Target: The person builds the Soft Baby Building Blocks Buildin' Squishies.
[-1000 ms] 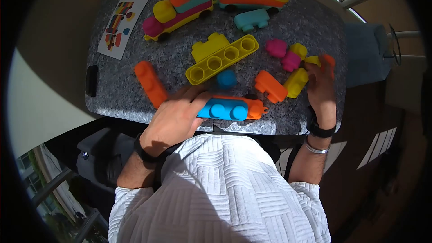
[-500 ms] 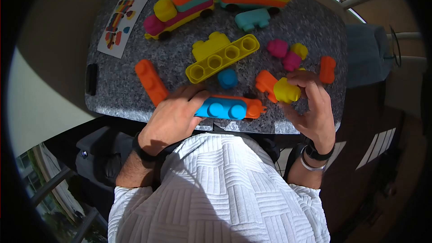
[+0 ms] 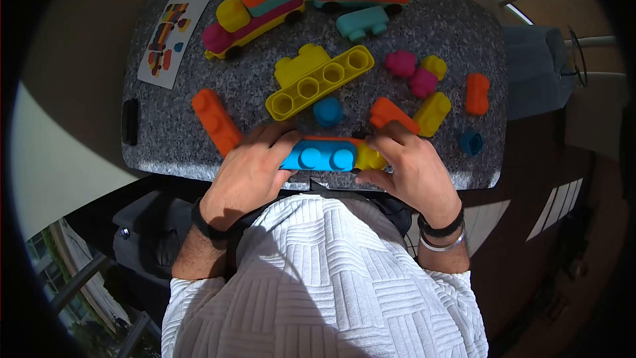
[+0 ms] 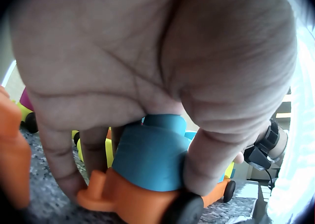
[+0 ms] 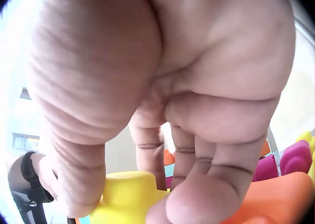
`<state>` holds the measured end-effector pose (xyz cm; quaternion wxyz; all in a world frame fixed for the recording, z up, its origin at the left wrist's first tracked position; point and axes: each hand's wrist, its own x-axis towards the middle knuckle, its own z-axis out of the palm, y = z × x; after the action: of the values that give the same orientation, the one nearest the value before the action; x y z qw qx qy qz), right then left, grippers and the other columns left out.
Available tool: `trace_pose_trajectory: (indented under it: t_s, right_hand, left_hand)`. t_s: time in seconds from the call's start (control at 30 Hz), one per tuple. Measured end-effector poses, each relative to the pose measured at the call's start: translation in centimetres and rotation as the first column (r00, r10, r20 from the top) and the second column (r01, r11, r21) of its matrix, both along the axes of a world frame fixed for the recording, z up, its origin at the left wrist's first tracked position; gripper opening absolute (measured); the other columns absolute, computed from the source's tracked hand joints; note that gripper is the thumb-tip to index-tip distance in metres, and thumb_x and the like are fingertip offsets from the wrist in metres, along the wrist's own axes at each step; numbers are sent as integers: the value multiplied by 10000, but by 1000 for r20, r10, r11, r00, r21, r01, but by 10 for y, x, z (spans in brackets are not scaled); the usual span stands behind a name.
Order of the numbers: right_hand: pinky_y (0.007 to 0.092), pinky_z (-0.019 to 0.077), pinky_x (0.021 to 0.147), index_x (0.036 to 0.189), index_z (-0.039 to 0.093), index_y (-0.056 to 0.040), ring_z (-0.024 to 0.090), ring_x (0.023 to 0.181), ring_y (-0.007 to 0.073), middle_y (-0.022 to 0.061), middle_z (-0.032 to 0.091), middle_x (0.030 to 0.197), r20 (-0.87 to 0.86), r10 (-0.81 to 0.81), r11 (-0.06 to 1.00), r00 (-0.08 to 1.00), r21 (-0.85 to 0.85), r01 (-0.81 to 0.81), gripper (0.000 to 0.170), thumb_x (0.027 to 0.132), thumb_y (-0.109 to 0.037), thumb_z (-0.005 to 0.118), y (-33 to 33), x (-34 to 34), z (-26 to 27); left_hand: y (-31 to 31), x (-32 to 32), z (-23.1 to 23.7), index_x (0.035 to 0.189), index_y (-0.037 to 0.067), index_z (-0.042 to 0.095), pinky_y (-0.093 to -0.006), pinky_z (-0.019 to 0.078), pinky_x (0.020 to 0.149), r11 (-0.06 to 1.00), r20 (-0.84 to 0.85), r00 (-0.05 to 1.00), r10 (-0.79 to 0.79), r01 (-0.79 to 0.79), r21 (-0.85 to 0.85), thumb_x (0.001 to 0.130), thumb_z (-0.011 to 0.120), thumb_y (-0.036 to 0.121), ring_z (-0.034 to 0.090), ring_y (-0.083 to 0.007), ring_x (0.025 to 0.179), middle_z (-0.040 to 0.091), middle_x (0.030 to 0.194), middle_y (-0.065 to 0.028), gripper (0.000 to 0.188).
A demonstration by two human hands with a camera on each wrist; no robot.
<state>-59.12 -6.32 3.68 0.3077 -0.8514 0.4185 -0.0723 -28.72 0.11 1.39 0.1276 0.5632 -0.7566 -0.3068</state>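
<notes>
An orange wheeled base [image 4: 142, 202] carries a blue block [image 3: 318, 156] near the table's front edge. My left hand [image 3: 250, 164] grips the left end of this car, thumb on the near side and fingers on the far side. At the car's right end my right hand [image 3: 419, 174] pinches a small yellow block [image 3: 368, 157] that sits against the blue one. In the right wrist view the yellow block [image 5: 129, 197] lies between thumb and fingers. Whether it is pressed fully down I cannot tell.
Beyond the hands lie an upturned yellow base [image 3: 320, 83], a blue round block [image 3: 327, 112] and an orange block [image 3: 394, 116]. Another orange block [image 3: 216, 121] lies at the left. Assembled vehicles [image 3: 255, 23] and a picture card [image 3: 173, 41] are farther back.
My right hand has moved left with the small yellow block, from the right-hand pieces to the car's right end. A blue cup-shaped piece now shows at the right. My left hand keeps its grip.
</notes>
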Motion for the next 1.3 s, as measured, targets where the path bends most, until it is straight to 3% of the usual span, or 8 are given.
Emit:
trace_pose_trajectory:
  t_s: [0.33,0.47,0.53,0.63,0.73,0.9,1.1,1.3]
  right_hand:
    - [489,642,931,1233,772,-33,760,1091,406,164,740,1240,96,8,999,995,-41,-4,777,670,-531,966,-9,-12,0]
    - [492,636,935,1258,776,-58,737,1140,402,154,735,1253,59,-154,979,986,-128,161,488,829,-215,949,-15,-25,-4]
    - [475,609,915,1234,787,-70,723,1085,358,131,735,1183,-28,-153,893,988,-433,126,352,889,-48,851,-19,-27,-14]
    - [472,567,944,1256,781,-94,704,1121,338,122,732,1164,-48,-146,878,988,-466,107,398,874,16,806,-19,-24,-24]
    - [466,543,942,1264,755,-98,714,1084,336,115,731,1131,-43,-123,900,991,-425,93,398,882,3,798,-17,-20,-21]
    - [464,548,895,1248,711,-77,736,1043,350,114,755,1142,-40,-146,896,989,-430,115,353,907,-65,800,-18,-21,-28]
    - [459,578,893,1277,706,-61,748,1029,343,126,759,1182,220,-59,937,974,-325,131,429,861,-73,809,-18,-21,4]
    - [477,609,927,1354,626,5,753,1022,372,189,739,1199,568,130,991,812,-64,-114,484,912,-131,768,10,12,8]
  left_hand:
    - [3,10,4,1503,44,613,-511,579,1084,998,26,999,-40,41,-43,917,878,227,683,-451,1290,687,1435,-210,669]
    - [7,47,28,1470,9,638,-473,568,1080,999,-11,1000,23,-23,-38,861,937,350,705,-413,1267,722,1402,-198,759]
    - [4,61,39,1402,-3,678,-461,573,1072,986,-32,995,93,-97,-133,856,950,293,720,-404,1254,735,1379,-198,678]
    - [5,80,40,1388,2,687,-473,550,1128,973,16,980,198,-195,-122,851,916,104,688,-419,1321,710,1436,-207,592]
    - [0,87,29,1392,27,694,-517,485,1213,966,172,965,198,-162,-203,772,718,-131,578,-466,1448,620,1574,-215,640]
    - [0,79,21,1374,36,713,-520,476,1226,972,204,961,187,-150,-181,811,694,-76,586,-474,1449,627,1565,-236,575]
    - [1,49,46,1296,34,759,-468,552,1117,952,-17,996,86,-87,-293,872,812,3,709,-413,1297,713,1403,-221,429]
    - [-7,-13,50,1444,162,637,-579,591,1108,850,-186,949,-254,127,-512,842,976,237,697,-461,1332,692,1461,-215,694]
